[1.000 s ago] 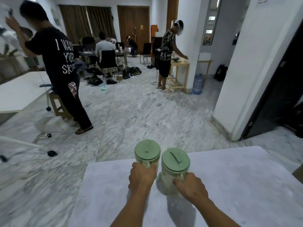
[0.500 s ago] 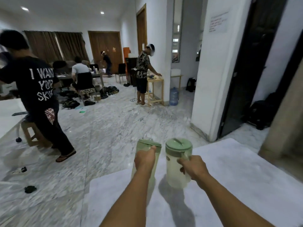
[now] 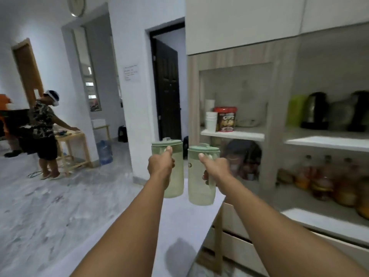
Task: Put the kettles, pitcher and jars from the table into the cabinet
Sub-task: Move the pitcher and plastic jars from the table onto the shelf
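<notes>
I hold two pale green pitchers with green lids in the air above the white table. My left hand grips the handle of the left pitcher. My right hand grips the handle of the right pitcher. Both pitchers hang upright, side by side, in front of the open cabinet. On its right upper shelf stand two dark kettles and a green container.
The left cabinet shelf carries stacked white cups and a red snack bag. Several amber jars fill the lower right shelf. A person stands at a wooden table far left. A dark doorway lies behind.
Both pitchers have been lifted off the table and carried up. My view has swung right, from the open room to the cabinet shelves.
</notes>
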Tool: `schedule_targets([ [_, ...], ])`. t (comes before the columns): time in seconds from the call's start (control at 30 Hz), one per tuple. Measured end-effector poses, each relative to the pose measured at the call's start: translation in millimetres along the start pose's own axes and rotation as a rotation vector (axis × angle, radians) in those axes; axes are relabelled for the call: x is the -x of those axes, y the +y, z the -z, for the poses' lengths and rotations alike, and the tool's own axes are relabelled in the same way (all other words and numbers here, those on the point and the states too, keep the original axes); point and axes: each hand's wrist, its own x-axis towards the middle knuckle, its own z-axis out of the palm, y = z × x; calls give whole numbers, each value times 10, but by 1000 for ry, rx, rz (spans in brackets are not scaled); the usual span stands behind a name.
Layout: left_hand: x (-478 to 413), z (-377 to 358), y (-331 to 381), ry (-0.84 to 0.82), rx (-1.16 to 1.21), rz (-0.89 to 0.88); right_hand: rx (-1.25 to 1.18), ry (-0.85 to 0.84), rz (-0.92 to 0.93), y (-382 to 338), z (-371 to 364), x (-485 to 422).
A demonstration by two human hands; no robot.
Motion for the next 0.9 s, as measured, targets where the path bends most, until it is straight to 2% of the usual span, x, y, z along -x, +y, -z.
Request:
schedule_targets([
  [0.23,760,-1971,220,-368,29,-128,2,432,109,-100,2100,-235],
  [0.4,1374,-3458,195,-491,52,-133,-42,635,117,-55,3611,-617],
  [0.63,1825,-5231,409,-550,121,-103,14,637,151,-130,5124,-1370],
  [0.9,1228,-6379,463,-457,108,-82,40,514,190,-6,5422,-2645],
])
